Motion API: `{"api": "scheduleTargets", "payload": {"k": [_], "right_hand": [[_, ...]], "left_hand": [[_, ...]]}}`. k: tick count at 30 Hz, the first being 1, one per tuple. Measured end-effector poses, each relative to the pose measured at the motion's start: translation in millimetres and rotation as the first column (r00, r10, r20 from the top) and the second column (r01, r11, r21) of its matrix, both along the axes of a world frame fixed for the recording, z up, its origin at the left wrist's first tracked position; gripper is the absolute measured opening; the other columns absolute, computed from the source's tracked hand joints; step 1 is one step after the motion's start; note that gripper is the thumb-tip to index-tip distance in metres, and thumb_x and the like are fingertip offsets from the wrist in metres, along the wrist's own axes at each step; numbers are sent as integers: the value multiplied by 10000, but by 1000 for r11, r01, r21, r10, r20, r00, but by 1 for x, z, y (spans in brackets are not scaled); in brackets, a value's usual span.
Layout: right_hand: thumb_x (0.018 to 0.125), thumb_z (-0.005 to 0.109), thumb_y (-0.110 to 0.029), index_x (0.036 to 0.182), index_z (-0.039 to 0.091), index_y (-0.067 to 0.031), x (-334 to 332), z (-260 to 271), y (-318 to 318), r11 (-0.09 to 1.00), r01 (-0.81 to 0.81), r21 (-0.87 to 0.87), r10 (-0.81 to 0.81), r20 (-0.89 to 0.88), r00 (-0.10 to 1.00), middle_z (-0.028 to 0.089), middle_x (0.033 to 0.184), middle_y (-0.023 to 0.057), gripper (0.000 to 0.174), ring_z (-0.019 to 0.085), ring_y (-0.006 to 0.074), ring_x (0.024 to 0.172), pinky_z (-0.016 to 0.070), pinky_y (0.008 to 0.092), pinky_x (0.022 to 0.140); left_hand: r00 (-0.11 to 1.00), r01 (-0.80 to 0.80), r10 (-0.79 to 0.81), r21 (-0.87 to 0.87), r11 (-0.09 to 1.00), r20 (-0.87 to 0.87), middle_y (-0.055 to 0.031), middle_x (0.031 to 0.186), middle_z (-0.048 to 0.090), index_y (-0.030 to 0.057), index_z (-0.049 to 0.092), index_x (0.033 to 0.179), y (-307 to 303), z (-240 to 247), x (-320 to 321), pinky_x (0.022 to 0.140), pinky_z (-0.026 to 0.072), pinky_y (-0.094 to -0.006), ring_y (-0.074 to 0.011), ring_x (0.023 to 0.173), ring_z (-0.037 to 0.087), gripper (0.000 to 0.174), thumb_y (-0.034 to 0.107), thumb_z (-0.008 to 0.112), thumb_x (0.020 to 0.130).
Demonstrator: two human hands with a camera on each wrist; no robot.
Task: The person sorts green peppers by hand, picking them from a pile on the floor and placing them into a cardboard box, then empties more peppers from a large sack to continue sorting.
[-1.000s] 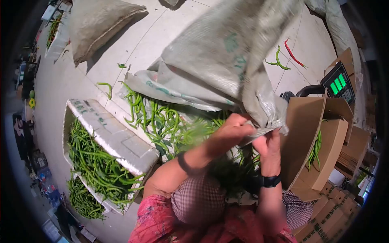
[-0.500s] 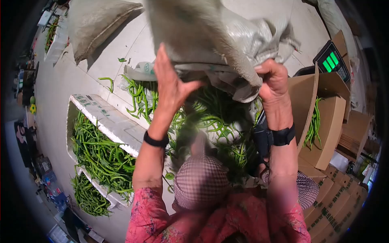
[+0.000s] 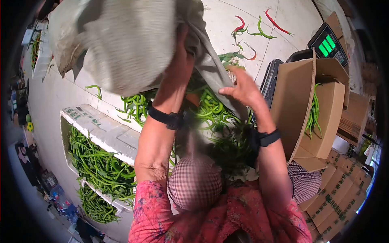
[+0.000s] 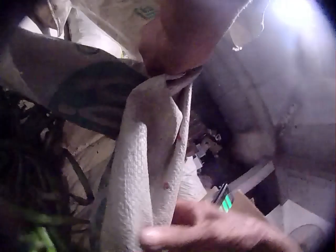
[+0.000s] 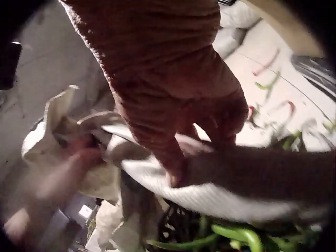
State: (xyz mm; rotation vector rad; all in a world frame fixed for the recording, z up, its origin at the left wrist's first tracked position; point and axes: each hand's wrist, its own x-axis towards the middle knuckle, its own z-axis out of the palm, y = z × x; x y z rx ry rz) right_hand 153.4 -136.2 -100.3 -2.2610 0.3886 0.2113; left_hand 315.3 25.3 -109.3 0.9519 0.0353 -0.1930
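My left hand (image 3: 182, 54) is raised and grips the edge of a big pale woven sack (image 3: 129, 48); in the left wrist view its fingers bunch the fabric, with the fingertips hidden in the folds. The right hand (image 3: 245, 91) is at the sack's right edge, thumb and fingers spread apart. From the right wrist view, the thumb (image 5: 176, 176) lies against the sack's edge. Long green chilies (image 3: 212, 107) form a pile on the floor under the sack's mouth, partly covered by it.
On the left, white foam boxes (image 3: 101, 127) hold more green chilies. A cardboard box (image 3: 293, 105) with a few chilies stands at right, near a scale's lit display (image 3: 327, 44). Red and green chilies (image 3: 277, 24) lie loose on the far floor.
The sack has swung left and up with my left hand, uncovering loose chilies on the far floor. My right hand has loosened from the sack's edge and moved slightly left.
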Motion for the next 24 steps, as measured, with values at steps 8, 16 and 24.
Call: {"api": "scheduleTargets", "payload": {"k": [8,16,24], "right_hand": [[743,450,-40,1057,646,-8,23,18,11,969,222,109,-244,265,933,624,862,288,371,617,439,857,492,437,768],[815,545,-131,1239,600,-28,47,135,15,795,-19,606,-278,392,877,669,1050,174,439,617,297,1014,474,341,913],[640,852,-181,1487,304,-150,37,127,16,971,-24,238,-105,514,851,391,1463,166,1010,463,280,1288,428,423,1042]], "left_hand": [[998,57,-51,-415,908,26,-91,1203,618,23,578,1205,11,107,10,1056,418,-418,-223,1145,564,294,154,606,943],[692,721,-438,-529,447,573,-241,1447,387,-41,362,1407,78,200,-5,1168,216,-560,-358,1349,374,457,210,382,1026],[768,-296,140,153,943,624,-232,1354,493,-21,443,1352,95,223,-56,1063,401,-542,-374,1195,530,439,246,426,1004]]}}
